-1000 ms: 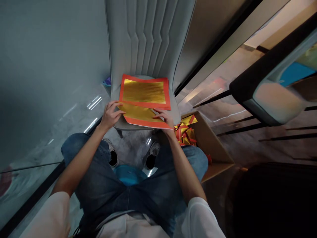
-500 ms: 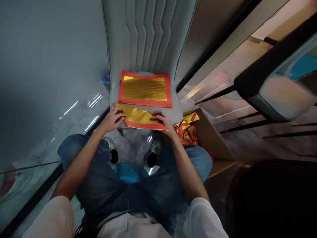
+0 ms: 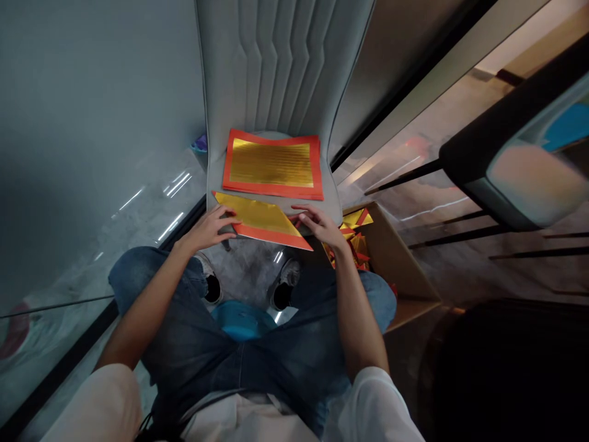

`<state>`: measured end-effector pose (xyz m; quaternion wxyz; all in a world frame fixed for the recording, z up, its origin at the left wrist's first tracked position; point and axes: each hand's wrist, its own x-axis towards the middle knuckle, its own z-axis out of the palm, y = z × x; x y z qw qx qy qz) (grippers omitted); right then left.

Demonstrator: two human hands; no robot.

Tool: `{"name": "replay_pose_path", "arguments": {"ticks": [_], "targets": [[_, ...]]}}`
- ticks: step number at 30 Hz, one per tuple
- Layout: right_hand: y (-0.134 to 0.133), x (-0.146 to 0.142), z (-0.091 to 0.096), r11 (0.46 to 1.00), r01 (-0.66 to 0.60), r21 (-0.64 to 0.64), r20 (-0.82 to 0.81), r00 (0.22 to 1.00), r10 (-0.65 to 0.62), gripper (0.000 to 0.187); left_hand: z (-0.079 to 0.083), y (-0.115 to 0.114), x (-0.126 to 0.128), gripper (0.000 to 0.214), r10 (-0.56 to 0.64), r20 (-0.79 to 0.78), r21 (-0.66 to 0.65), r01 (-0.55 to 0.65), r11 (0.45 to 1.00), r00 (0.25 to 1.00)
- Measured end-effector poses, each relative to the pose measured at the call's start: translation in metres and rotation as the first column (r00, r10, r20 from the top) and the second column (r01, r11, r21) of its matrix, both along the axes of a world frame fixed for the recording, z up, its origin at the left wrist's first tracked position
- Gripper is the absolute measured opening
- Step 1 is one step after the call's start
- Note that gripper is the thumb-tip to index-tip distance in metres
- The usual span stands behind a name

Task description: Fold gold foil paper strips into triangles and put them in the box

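Note:
A folded sheet of red and gold foil paper [image 3: 264, 216] lies slanted at the front of a grey chair seat, its lower edge jutting past the seat. Both its ends run at an angle. At its left end, my left hand [image 3: 209, 228] rests fingertips on the paper, thumb and fingers apart. My right hand [image 3: 322, 226] is open by the right end, fingers spread and some of them close to or touching the slanted edge. Just behind lies a flat stack of red sheets with gold centres [image 3: 271, 162].
The grey chair [image 3: 280, 67] stands directly in front of me. To the right, a cardboard box [image 3: 400, 264] holds several folded red and gold paper pieces [image 3: 359, 239]. A blue round object [image 3: 243, 320] is between my legs. Another chair [image 3: 497, 178] stands farther right.
My right hand has loosened from the paper's right end and moved slightly right, baring its slanted edge. My left hand's fingers have spread a little. The view has shifted slightly.

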<state>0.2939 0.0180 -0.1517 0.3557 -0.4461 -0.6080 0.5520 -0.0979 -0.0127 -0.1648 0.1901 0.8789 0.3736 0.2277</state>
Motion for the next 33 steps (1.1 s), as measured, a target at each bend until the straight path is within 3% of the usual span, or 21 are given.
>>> {"name": "replay_pose_path", "arguments": {"ticks": [6, 13, 17, 20, 23, 29, 33], "targets": [[0.006, -0.022, -0.008, 0.993, 0.117, -0.022, 0.032, 0.993, -0.117, 0.049, -0.003, 0.002, 0.008, 0.025, 0.001, 0.002, 0.038, -0.002, 0.999, 1.000], [0.011, -0.039, -0.016, 0.977, 0.176, 0.124, 0.136, 0.972, -0.193, 0.031, -0.005, 0.007, 0.010, 0.022, -0.056, 0.013, 0.027, 0.056, 0.998, 0.998], [0.018, -0.040, -0.019, 0.974, 0.217, 0.072, 0.102, 0.969, -0.224, 0.037, -0.001, 0.007, 0.013, 0.024, -0.037, 0.025, 0.032, 0.036, 0.999, 0.999], [0.028, -0.040, -0.018, 0.983, 0.182, 0.024, 0.060, 0.981, -0.183, 0.038, 0.000, 0.004, 0.019, 0.027, -0.046, 0.024, 0.054, 0.044, 0.998, 0.999], [0.044, -0.045, -0.011, 0.988, 0.141, 0.054, 0.069, 0.987, -0.145, 0.032, 0.000, -0.002, 0.027, 0.025, -0.048, 0.019, 0.082, 0.046, 0.996, 0.999], [0.074, -0.062, -0.007, 0.948, -0.057, 0.313, 0.329, 0.943, -0.052, 0.012, -0.006, -0.009, 0.032, 0.029, -0.040, 0.009, 0.077, 0.039, 0.996, 0.999], [0.075, -0.075, -0.019, 0.872, -0.154, 0.464, 0.473, 0.875, -0.097, 0.020, -0.006, -0.009, 0.029, 0.029, -0.029, 0.005, 0.050, 0.029, 0.998, 1.000]]}}
